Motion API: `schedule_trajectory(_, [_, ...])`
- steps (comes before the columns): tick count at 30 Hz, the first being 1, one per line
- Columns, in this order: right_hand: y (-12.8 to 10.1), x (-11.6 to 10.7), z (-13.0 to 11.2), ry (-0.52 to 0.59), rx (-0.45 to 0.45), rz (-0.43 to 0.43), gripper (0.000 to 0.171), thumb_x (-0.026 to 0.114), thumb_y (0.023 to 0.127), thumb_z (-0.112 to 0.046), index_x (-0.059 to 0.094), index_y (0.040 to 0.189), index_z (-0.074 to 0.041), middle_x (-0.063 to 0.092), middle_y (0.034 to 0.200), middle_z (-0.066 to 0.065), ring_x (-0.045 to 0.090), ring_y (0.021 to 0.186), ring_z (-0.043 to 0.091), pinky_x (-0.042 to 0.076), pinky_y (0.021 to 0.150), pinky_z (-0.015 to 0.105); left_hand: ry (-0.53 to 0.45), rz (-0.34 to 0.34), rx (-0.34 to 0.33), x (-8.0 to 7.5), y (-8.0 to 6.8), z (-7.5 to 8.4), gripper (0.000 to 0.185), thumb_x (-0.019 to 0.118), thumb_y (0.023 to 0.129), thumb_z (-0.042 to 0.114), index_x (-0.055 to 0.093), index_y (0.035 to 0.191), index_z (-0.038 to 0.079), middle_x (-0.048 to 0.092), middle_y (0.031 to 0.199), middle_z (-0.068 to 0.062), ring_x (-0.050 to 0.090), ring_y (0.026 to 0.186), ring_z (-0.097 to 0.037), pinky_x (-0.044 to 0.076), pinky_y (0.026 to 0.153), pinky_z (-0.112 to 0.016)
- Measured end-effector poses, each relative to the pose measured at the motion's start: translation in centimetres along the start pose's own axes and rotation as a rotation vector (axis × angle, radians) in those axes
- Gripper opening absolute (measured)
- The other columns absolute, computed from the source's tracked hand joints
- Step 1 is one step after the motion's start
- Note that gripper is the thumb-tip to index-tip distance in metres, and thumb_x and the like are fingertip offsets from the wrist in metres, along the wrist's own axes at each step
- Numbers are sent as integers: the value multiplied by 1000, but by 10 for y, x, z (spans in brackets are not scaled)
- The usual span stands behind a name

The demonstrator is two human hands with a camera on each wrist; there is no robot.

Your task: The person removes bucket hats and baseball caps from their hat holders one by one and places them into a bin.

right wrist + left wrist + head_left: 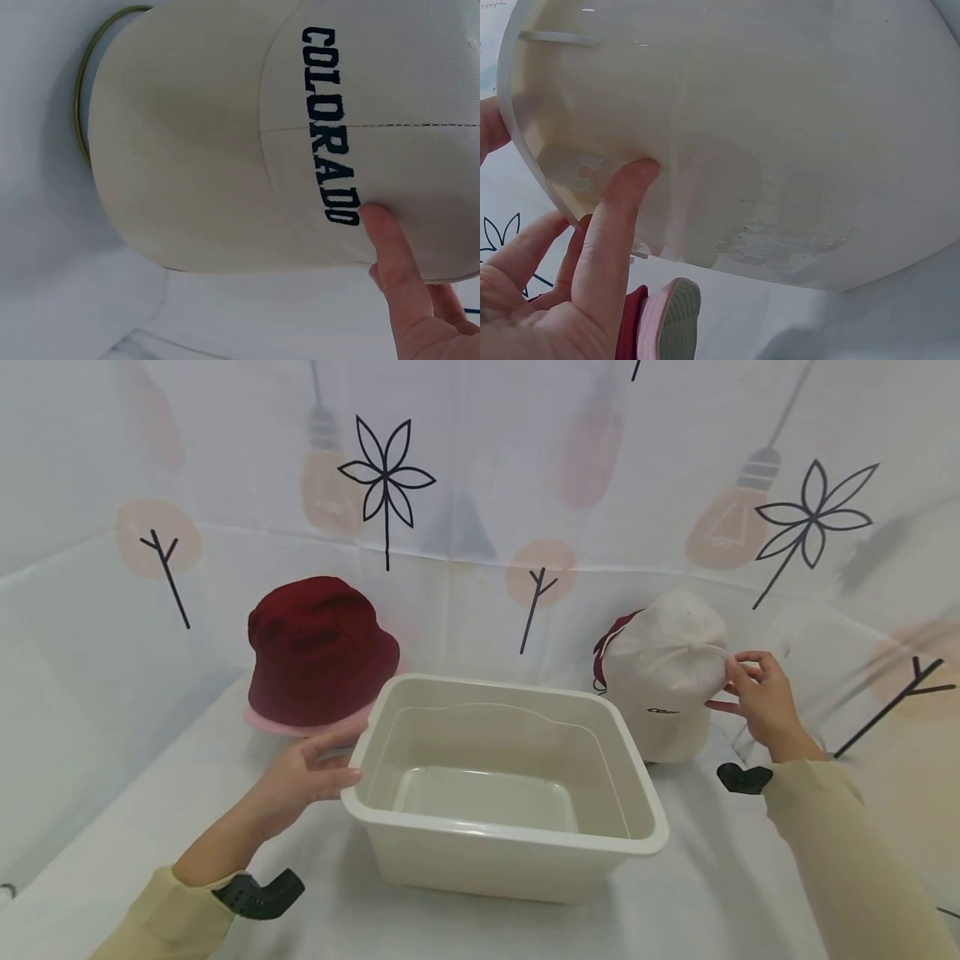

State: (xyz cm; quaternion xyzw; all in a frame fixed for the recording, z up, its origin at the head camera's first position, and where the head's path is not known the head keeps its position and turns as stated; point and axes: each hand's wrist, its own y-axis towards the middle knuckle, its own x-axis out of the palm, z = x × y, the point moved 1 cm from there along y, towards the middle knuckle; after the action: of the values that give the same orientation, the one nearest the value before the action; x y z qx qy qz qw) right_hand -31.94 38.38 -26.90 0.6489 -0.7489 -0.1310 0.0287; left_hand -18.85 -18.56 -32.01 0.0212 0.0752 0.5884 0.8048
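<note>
Cream plastic basin, upright and open-topped, at the centre of the white-covered desk, long wall toward the near side. Left hand at the left end of the basin, thumb and fingers spread apart and touching; in the left-wrist view, thumb against the outer wall below the rim, fingertips at the rim's edge. Right hand at the right side of an off-white baseball cap, pinching the crown: one digit on the front beside the last letter of the dark "COLORADO" lettering, others behind the cap's edge. Hands well apart, on opposite sides of the basin. Cap at the far right of the desk, crown up, brim pointing nearward, just beside the far right corner of the basin. Behind the left edge of the cap, partly hidden, dark red fabric; beyond the brim in the right-wrist view, a curved olive edge. At the far left, beside the basin, dark red bucket hat, crown up, with a pink brim just below. Along the far side, white cloth backdrop printed with outlined flowers, small trees and light bulbs. On both arms, khaki sleeves with black devices at the wrists.
</note>
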Motion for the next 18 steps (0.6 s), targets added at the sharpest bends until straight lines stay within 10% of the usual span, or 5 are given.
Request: schedule_trajectory(18, [6, -3, -16, -83, 61, 24, 13, 46, 96, -33, 38, 104, -26, 37, 110, 8, 60, 73, 3, 55, 57, 33, 14, 4, -9, -2, 2, -2, 67, 66, 85, 11, 34, 143, 3, 37, 142, -18, 51, 117, -29, 50, 80, -38])
